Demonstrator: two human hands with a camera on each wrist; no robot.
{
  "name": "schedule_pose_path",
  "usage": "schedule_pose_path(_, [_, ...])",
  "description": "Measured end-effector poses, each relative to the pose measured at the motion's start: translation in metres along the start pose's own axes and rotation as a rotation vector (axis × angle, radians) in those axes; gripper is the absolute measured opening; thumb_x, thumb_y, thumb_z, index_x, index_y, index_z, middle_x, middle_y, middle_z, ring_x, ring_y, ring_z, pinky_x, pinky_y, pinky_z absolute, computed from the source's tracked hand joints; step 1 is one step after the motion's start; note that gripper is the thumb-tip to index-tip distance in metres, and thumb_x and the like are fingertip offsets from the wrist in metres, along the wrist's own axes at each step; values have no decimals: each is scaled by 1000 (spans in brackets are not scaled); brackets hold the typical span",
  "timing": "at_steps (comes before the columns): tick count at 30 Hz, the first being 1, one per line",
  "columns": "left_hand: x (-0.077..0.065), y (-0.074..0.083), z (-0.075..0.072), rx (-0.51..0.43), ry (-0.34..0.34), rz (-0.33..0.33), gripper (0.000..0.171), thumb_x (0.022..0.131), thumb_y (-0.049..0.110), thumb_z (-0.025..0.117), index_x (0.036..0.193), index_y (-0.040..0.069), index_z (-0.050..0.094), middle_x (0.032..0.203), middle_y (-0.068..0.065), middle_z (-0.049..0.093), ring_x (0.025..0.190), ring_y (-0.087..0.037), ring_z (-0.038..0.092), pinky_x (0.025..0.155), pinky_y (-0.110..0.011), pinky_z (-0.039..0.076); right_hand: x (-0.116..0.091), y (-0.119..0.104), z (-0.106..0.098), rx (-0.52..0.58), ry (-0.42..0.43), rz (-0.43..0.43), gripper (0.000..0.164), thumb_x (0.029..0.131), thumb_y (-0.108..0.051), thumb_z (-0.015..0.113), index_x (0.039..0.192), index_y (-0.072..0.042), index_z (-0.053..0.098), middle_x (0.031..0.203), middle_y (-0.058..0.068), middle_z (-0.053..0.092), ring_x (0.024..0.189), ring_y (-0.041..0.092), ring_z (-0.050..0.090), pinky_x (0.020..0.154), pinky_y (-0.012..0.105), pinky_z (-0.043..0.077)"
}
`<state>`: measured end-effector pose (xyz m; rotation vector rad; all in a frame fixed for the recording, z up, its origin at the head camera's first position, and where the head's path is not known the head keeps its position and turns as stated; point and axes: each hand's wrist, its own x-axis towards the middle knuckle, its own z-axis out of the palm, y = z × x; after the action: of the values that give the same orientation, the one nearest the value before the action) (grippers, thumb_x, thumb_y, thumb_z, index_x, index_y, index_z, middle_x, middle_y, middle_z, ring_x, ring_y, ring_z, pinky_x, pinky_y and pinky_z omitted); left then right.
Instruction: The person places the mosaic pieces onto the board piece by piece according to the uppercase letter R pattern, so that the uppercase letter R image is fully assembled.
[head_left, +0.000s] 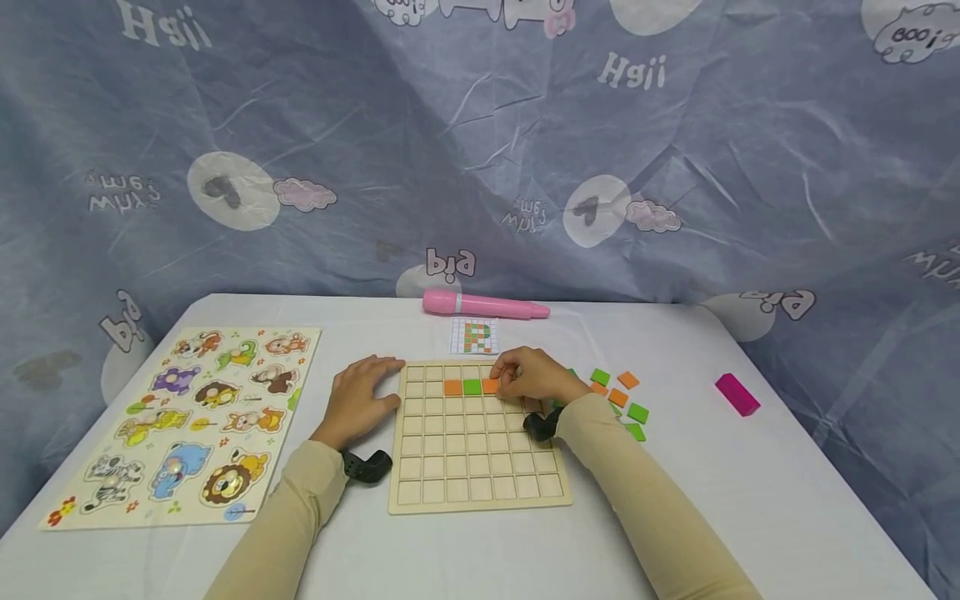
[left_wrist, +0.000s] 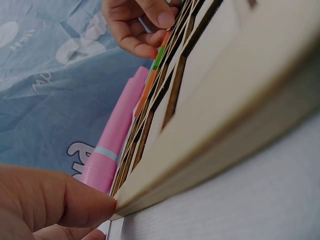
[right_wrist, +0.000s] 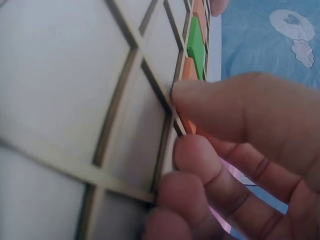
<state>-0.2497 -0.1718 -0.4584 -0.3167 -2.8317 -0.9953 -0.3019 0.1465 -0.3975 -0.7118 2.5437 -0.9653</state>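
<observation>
A wooden grid board (head_left: 480,507) lies on the table. Along its second row from the top sit an orange tile (head_left: 453,387), a green tile (head_left: 472,387) and another orange tile (head_left: 490,386). My right hand (head_left: 536,375) pinches this last orange tile (right_wrist: 188,70) between thumb and fingers, low over its cell; the fingers partly cover it. At the board's left side, my left hand (head_left: 358,402) is spread with relaxed fingers, touching the edge near the upper corner. In the left wrist view its thumb (left_wrist: 70,197) rests against the board's corner.
Loose green and orange tiles (head_left: 637,412) lie right of the board, partly behind my right wrist. Beyond the board are a small pattern card (head_left: 475,337) and a pink marker-shaped thing (head_left: 487,306). An animal puzzle board (head_left: 180,417) lies left, a magenta block (head_left: 737,395) far right.
</observation>
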Motion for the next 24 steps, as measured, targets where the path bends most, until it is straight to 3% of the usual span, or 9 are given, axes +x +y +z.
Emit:
schedule_pose_path(6, [0, -1, 0, 1, -4, 2, 60, 92, 19, 65, 151, 6, 62, 161, -18, 54, 157, -44, 34, 127, -67, 19, -9, 4, -6, 68, -31, -53, 24, 97, -6, 74, 119, 3, 73, 95, 6, 73, 76, 15, 65, 73, 30, 56])
schedule_pose_path(12, [-3, 0, -1, -3, -7, -5, 61, 92, 19, 66, 151, 5, 61, 161, -18, 54, 158, -44, 33, 128, -66, 17, -28, 12, -12, 144, -27, -52, 25, 103, -8, 69, 125, 5, 72, 99, 6, 72, 68, 18, 60, 61, 29, 53])
schedule_pose_path(20, [-4, -1, 0, -3, -12, -1, 60, 92, 19, 66, 151, 5, 62, 160, -18, 55, 157, -44, 34, 127, -67, 18, -59, 26, -20, 99, 43, -71, 23, 102, -7, 68, 121, 4, 73, 95, 4, 66, 69, 16, 56, 62, 27, 50])
schedule_pose_path(24, [-2, 1, 0, -6, -7, 6, 60, 92, 18, 66, 150, 5, 62, 160, -18, 55, 157, -45, 35, 127, -68, 18, -74, 33, -25, 80, 71, -33, 22, 101, -10, 70, 120, 0, 74, 96, 3, 65, 67, 14, 54, 59, 23, 45])
